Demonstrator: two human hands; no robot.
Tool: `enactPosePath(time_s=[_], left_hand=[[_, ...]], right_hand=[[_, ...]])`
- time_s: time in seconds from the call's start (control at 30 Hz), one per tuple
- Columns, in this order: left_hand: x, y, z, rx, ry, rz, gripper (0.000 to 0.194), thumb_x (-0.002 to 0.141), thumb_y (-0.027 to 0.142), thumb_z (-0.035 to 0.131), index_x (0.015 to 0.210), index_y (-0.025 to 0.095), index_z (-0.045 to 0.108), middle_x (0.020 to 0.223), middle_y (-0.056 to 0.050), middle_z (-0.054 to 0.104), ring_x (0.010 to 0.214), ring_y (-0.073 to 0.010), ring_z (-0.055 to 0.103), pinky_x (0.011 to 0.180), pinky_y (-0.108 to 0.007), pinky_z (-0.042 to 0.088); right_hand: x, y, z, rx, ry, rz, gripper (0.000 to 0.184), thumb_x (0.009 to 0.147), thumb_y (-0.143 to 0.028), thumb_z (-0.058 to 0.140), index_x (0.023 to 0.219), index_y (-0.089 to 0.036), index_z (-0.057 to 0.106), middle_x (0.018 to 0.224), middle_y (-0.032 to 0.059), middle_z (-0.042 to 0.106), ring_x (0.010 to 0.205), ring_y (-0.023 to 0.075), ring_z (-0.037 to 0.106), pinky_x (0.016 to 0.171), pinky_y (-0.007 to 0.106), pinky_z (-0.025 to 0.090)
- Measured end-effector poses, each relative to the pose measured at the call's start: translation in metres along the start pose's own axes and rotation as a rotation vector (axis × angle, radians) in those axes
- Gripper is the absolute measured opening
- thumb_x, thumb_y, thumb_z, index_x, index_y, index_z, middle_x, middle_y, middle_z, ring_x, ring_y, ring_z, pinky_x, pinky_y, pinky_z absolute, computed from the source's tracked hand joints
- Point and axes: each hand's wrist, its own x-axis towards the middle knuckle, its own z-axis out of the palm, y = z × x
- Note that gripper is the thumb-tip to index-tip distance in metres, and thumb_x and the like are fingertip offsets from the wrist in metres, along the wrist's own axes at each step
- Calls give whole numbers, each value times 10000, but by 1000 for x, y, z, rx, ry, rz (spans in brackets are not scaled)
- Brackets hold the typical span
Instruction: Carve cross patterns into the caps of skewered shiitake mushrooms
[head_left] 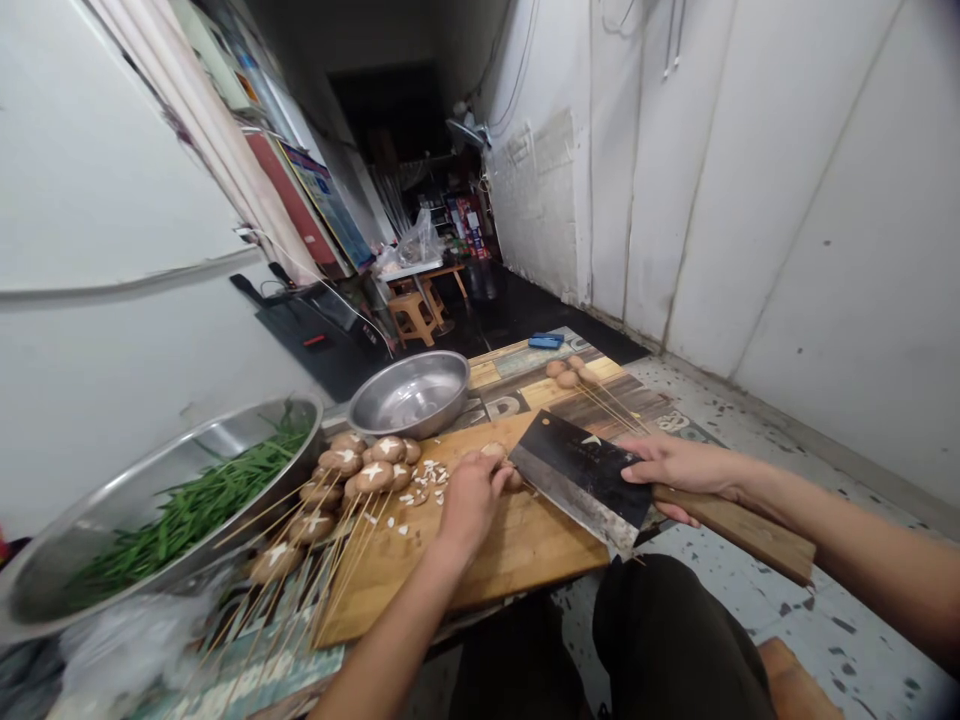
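Observation:
My right hand grips a cleaver where its wooden handle meets the dark blade. The blade tilts over the right side of a wooden cutting board. On the board, my left hand has its fingers closed around a mushroom, mostly hidden by the hand and close to the blade edge. Small white mushroom chips lie scattered to its left. Beside them are piled several skewered brown mushrooms with pale star-shaped cuts in their caps, their thin sticks pointing toward me.
A large metal basin of cut green stalks stands left, near a clear plastic bag. Behind the board sits a steel bowl. Uncut skewered mushrooms and a blue object lie on the patterned table.

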Motion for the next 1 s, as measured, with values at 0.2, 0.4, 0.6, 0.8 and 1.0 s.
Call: enactPosePath(time_s=[0.2, 0.4, 0.6, 0.8, 1.0], left_hand=[[2, -5, 6, -92, -30, -43, 204, 881, 189, 574, 739, 167, 719, 804, -65, 683, 804, -202, 605, 759, -305, 444], [3, -4, 2, -120, -23, -44, 196, 883, 195, 580, 789, 186, 752, 849, -61, 731, 818, -199, 650, 794, -313, 478], [3, 0, 0, -135, 10, -22, 178, 887, 179, 592, 906, 204, 767, 903, -54, 759, 859, -202, 672, 834, -325, 494], [7, -1, -2, -101, -8, 61, 199, 887, 181, 575, 782, 198, 743, 837, -58, 738, 813, -205, 661, 790, -319, 492], [16, -4, -2, -90, -19, 74, 176, 888, 164, 546, 766, 188, 669, 800, -34, 710, 768, -184, 645, 747, -291, 474]], right_hand=[[5, -21, -9, -7, -52, 53, 529, 871, -292, 600, 1358, -169, 432, 410, -83, 582, 279, 131, 528, 284, 153, 385], [13, -24, -18, 22, -84, 81, 553, 834, -317, 616, 1334, -143, 459, 401, -84, 565, 281, 128, 515, 296, 168, 429], [10, -13, -19, 38, -95, 75, 492, 831, -364, 638, 1253, -157, 491, 397, -73, 577, 271, 137, 519, 281, 170, 420], [13, -4, -19, 75, -80, 59, 416, 803, -373, 662, 1147, -181, 528, 408, -83, 576, 286, 144, 543, 277, 172, 405], [10, 0, -16, 104, -72, 46, 380, 805, -406, 683, 1078, -180, 546, 427, -87, 575, 287, 132, 533, 276, 173, 375]])
